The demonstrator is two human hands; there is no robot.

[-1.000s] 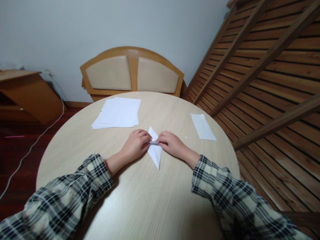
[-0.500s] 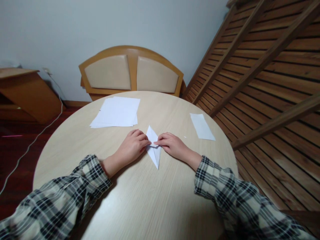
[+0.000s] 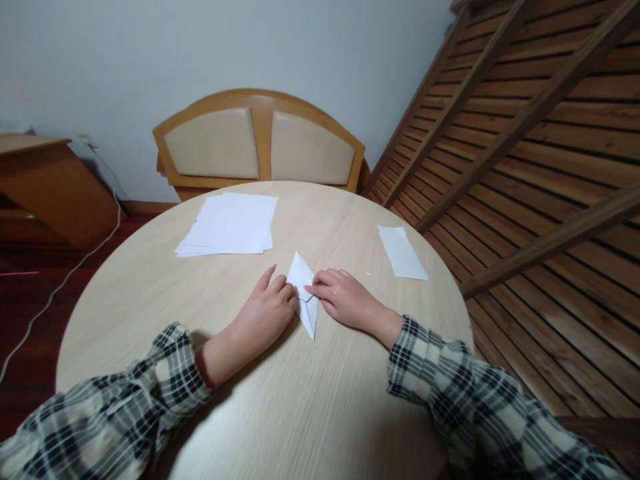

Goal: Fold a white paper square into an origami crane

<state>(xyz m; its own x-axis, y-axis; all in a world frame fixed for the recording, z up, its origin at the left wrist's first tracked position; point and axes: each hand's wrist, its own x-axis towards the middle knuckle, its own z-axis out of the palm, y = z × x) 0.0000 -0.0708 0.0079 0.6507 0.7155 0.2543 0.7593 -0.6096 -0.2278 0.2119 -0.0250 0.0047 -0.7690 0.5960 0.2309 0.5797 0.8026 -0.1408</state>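
Observation:
A white sheet of folded paper (image 3: 301,275) lies on the table, shaped like a narrow diamond with its long points away from me and towards me. A flap edge crosses its middle. At its left edge is my left hand (image 3: 267,308), closed with fingers curled against the paper and one finger raised; the fingertips are partly hidden. From the right, my right hand (image 3: 345,298) has its fingers together on the paper, pressing near the flap edge.
On the round wooden table (image 3: 320,213) a stack of white sheets (image 3: 233,223) lies at the far left. A narrow white paper strip (image 3: 403,252) is at the right, with a tiny white scrap (image 3: 369,274) nearby. Behind stands a padded headboard (image 3: 263,140).
My left hand has shifted slightly left and towards me, lifting one finger. My right hand stays on the folded paper. The view has shifted a little.

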